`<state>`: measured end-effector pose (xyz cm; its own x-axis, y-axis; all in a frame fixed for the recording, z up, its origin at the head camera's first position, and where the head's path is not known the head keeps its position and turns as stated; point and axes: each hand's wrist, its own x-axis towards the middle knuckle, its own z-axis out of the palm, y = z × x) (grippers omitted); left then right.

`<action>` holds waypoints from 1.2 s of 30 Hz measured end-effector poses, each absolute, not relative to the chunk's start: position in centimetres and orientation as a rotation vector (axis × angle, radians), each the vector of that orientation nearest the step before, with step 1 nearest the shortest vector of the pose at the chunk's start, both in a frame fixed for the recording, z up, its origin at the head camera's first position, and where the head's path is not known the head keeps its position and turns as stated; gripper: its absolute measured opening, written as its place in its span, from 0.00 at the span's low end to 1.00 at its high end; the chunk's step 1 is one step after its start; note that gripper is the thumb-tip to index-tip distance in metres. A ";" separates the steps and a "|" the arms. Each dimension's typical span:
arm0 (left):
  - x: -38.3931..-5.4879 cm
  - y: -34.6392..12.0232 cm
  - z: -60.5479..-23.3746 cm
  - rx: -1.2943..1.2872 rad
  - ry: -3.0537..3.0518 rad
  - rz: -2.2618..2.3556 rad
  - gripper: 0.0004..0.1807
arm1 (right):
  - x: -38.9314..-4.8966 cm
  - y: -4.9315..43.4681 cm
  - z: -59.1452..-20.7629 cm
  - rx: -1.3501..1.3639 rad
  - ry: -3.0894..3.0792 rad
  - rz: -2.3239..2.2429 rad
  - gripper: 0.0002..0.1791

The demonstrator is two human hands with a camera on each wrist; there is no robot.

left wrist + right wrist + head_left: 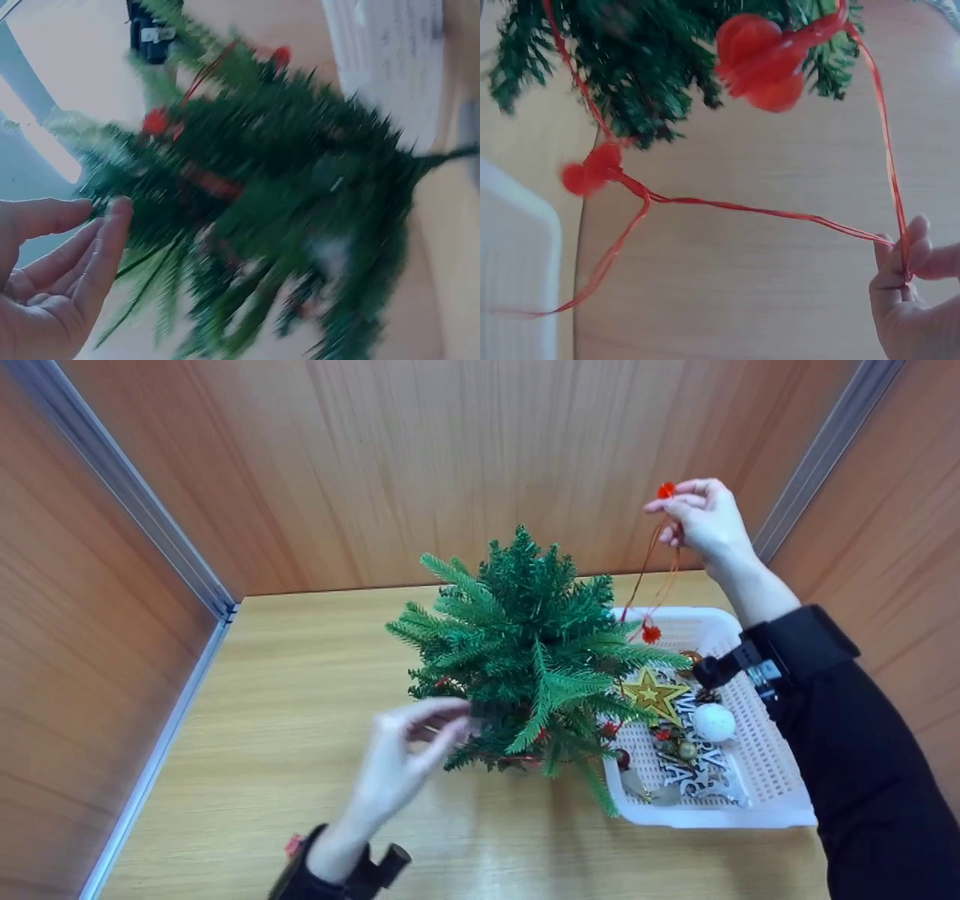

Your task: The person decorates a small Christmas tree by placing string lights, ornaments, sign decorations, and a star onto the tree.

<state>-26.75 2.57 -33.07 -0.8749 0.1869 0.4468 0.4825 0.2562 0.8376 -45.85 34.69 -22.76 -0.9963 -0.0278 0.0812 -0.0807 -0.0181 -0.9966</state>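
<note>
A small green artificial Christmas tree (517, 652) stands in the middle of the table. Up at the back right, my right hand (709, 521) pinches a thin red garland between thumb and fingers. In the right wrist view the garland cord (765, 212) runs from those fingers to the branches, with red pom-poms (761, 64) along it. More red bits show among the lower branches. Beside the tree's left front, my left hand (412, 757) has loosely bent fingers, thumb apart from them, nothing visible between. Blur in the left wrist view hides whether its fingertips (118, 208) touch needles.
A white plastic basket (720, 815) sits to the right, partly under the branches. It holds a gold star (651, 695), a white ball (713, 722), silver lettering (697, 776) and small baubles. Wood-grain panels (450, 465) enclose the table (300, 697) at the back and sides.
</note>
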 end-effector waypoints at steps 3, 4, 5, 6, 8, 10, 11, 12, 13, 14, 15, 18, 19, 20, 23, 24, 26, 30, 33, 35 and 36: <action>-27.4 1.2 -30.8 -0.592 -2.224 -1.503 0.07 | -46.0 34.3 -21.8 0.132 -2.204 2.191 0.17; -27.9 0.8 -30.0 -0.581 -2.198 -1.450 0.06 | -46.1 34.2 -21.5 0.143 -2.204 2.196 0.18; -28.5 0.5 -29.2 -0.574 -2.171 -1.402 0.05 | -46.0 34.0 -21.2 0.156 -2.203 2.204 0.20; -29.2 0.2 -28.4 -0.566 -2.154 -1.358 0.05 | -46.0 33.8 -20.9 0.177 -2.197 2.218 0.21; -30.9 -0.1 -26.7 -0.568 -2.129 -1.269 0.04 | -45.9 33.4 -20.4 0.241 -2.181 2.250 0.24; -32.8 -0.1 -25.1 -0.553 -2.148 -1.192 0.04 | -45.8 32.8 -20.0 0.317 -2.163 2.277 0.26; -33.8 0.0 -24.3 -0.545 -2.182 -1.157 0.05 | -45.7 32.5 -19.8 0.359 -2.150 2.287 0.27; -34.8 0.2 -23.6 -0.533 -2.233 -1.125 0.05 | -45.7 32.2 -19.7 0.400 -2.133 2.299 0.27; -35.8 0.5 -22.8 -0.526 -2.291 -1.099 0.06 | -45.6 31.9 -19.6 0.435 -2.115 2.312 0.27; -36.8 0.8 -22.2 -0.514 -2.363 -1.069 0.06 | -45.6 31.6 -19.6 0.470 -2.090 2.325 0.26; -37.8 1.1 -21.6 -0.502 -2.453 -1.036 0.07 | -45.5 31.3 -19.6 0.500 -2.077 2.323 0.25; -40.4 2.4 -20.1 -0.515 -2.734 -0.885 0.12 | -45.4 30.6 -19.9 0.585 -2.012 2.333 0.23; -41.2 2.9 -19.8 -0.535 -2.809 -0.836 0.14 | -45.3 30.3 -20.0 0.615 -2.000 2.325 0.22; -41.8 3.3 -19.5 -0.566 -2.870 -0.786 0.15 | -45.3 30.1 -20.1 0.648 -1.988 2.316 0.21; -43.2 4.7 -18.8 -0.683 -2.986 -0.712 0.15 | -45.0 29.5 -20.2 0.741 -1.963 2.301 0.20; -43.4 5.2 -18.7 -0.726 -3.010 -0.712 0.15 | -45.0 29.3 -20.2 0.768 -1.957 2.301 0.19; -43.8 6.1 -18.5 -0.835 -3.039 -0.706 0.15 | -44.8 29.1 -20.1 0.819 -1.941 2.306 0.20; -44.2 8.0 -18.2 -1.022 -3.113 -0.658 0.28 | -44.4 29.0 -19.8 0.897 -1.880 2.347 0.20; -44.4 9.1 -18.2 -1.103 -3.166 -0.632 0.43 | -44.2 28.8 -19.6 0.977 -1.839 2.322 0.18; -44.5 9.5 -18.4 -1.120 -3.180 -0.632 0.50 | -44.0 28.8 -19.7 1.026 -1.803 2.313 0.17; -44.6 9.5 -18.5 -1.108 -3.181 -0.631 0.51 | -43.9 28.7 -19.7 1.052 -1.784 2.320 0.17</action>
